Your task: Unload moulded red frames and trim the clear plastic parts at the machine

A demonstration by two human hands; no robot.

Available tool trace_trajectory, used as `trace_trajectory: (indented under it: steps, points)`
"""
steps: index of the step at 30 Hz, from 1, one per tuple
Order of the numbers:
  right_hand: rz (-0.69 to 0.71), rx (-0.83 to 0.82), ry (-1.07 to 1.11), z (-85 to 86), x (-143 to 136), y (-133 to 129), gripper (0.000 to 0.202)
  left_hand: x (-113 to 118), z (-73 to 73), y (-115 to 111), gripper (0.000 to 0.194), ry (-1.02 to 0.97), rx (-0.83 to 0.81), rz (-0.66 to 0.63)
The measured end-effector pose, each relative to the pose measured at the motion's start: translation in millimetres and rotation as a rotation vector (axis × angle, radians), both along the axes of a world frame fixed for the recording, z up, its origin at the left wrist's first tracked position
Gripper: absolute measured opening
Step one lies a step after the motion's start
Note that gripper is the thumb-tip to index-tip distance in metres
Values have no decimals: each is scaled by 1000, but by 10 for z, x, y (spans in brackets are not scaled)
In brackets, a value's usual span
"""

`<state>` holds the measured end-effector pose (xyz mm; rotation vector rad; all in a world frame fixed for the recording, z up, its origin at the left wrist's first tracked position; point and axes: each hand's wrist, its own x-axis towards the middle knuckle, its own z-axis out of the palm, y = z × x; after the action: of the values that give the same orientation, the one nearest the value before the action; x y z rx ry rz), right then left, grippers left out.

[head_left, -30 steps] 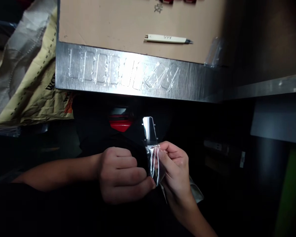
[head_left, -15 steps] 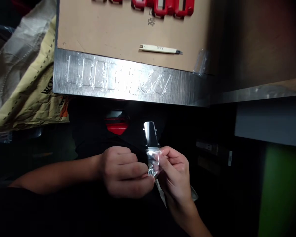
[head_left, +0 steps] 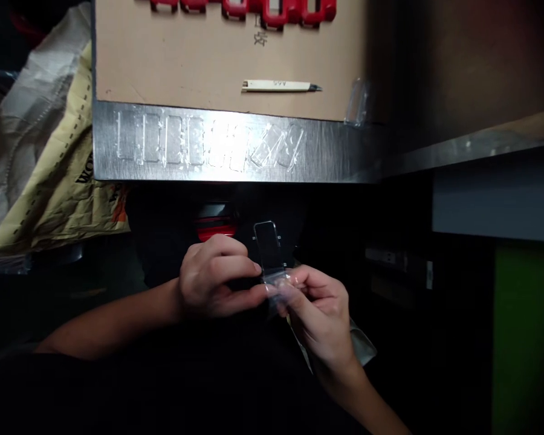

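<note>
A thin clear rectangular panel [head_left: 267,244] with small side tabs stands out from a crumpled clear plastic film [head_left: 274,296] wrapped round its lower end. My right hand [head_left: 320,308] pinches that lower end, film included, between thumb and fingers. From the other side, my left hand [head_left: 222,275] is closed, with its index finger and thumb at the panel's lower left edge. The exact contact of the left fingertips is partly hidden. Both hands are below the bench's front edge, over dark clothing.
On the metal bench edge [head_left: 330,151] lie several clear panels [head_left: 173,140]. A pair of cream tweezers [head_left: 276,86] rests on brown board [head_left: 185,66], with red frames [head_left: 274,12] behind. A yellow sack [head_left: 49,175] stands left; a small red object [head_left: 215,226] is beyond my left hand.
My left hand has moved up from the film's lower end to the panel's lower left edge. The panel has tilted and lost its bright reflection. My right hand keeps its pinch.
</note>
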<state>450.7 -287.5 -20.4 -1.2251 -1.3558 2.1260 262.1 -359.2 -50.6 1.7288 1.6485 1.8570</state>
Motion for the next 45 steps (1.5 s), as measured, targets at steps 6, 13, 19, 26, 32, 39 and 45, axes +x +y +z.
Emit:
trace_trajectory:
  steps: [6,13,19,26,32,39,45]
  points:
    - [-6,-13,-21,13,4,9,13,66,-49,22,39,-81,-31,-2]
    - [-22,50,-103,46,-31,7,18,91,-104,53,59,-460,-323,-120]
    - [41,153,-123,46,-59,-2,16,114,-153,38,94,-747,-544,-185]
    - [57,213,-103,9,-80,-28,12,2,-204,27,91,-879,-526,-113]
    - [82,191,-119,-25,-58,11,14,20,-180,40,102,-831,-557,-193]
    - [158,347,-85,-2,-64,11,9,-134,-305,168,94,-944,-525,-112]
    - [134,213,-80,-45,-13,12,12,-294,-366,135,63,-876,-421,106]
